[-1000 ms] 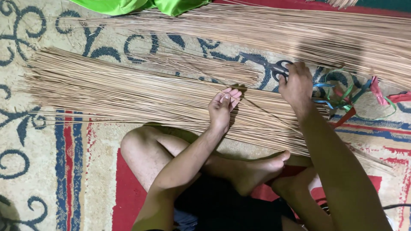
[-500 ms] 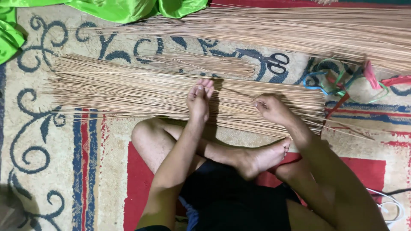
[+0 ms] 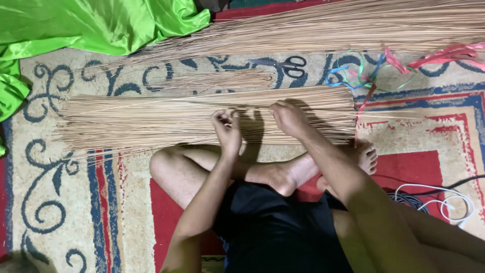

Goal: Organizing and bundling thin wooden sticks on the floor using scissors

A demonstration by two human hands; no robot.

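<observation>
From the head camera I see my left hand (image 3: 226,127) curled narrow, fingertips pinching thin sticks from the near bundle of sticks (image 3: 151,121) lying across the patterned carpet (image 3: 60,202). My right hand (image 3: 286,117) presses half-closed on the same bundle. Scissors (image 3: 289,64) and coloured ribbons (image 3: 364,71) lie beyond.

- the near bundle of sticks (image 3: 151,121) lies on the carpet (image 3: 60,202), just before the crossed legs (image 3: 212,167).
- left hand (image 3: 227,129) and right hand (image 3: 288,117) rest on it.
- a second pile of sticks (image 3: 353,25) lies behind; scissors (image 3: 289,64) lie between.
- ribbons (image 3: 364,73) lie right, cloth (image 3: 76,25) behind left.
</observation>
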